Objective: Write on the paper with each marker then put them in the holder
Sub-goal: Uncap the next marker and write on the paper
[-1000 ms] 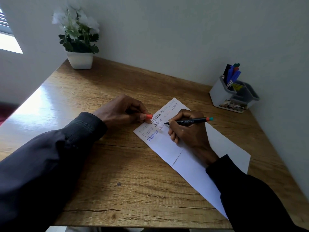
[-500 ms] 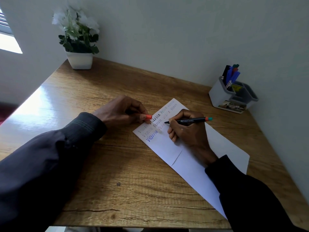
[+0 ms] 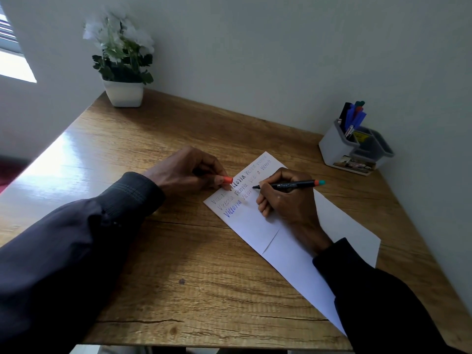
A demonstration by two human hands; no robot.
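A white sheet of paper [image 3: 258,226] lies on the wooden desk, with several handwritten words at its far end. My right hand [image 3: 286,200] grips a black marker [image 3: 293,185] with an orange and teal end, its tip on the paper among the written lines. My left hand [image 3: 189,169] rests at the paper's left corner and pinches an orange cap [image 3: 226,179]. The grey and white holder [image 3: 339,146] stands at the far right against the wall, with several markers [image 3: 353,116] upright in it.
A white pot with a flowering plant [image 3: 122,72] sits at the desk's far left corner. Walls close the back and right sides. The desk's front edge [image 3: 204,343] runs close below my arms. A bright window is at far left.
The marker tip has shifted slightly along the line of writing. My left hand with the cap has stayed where it was.
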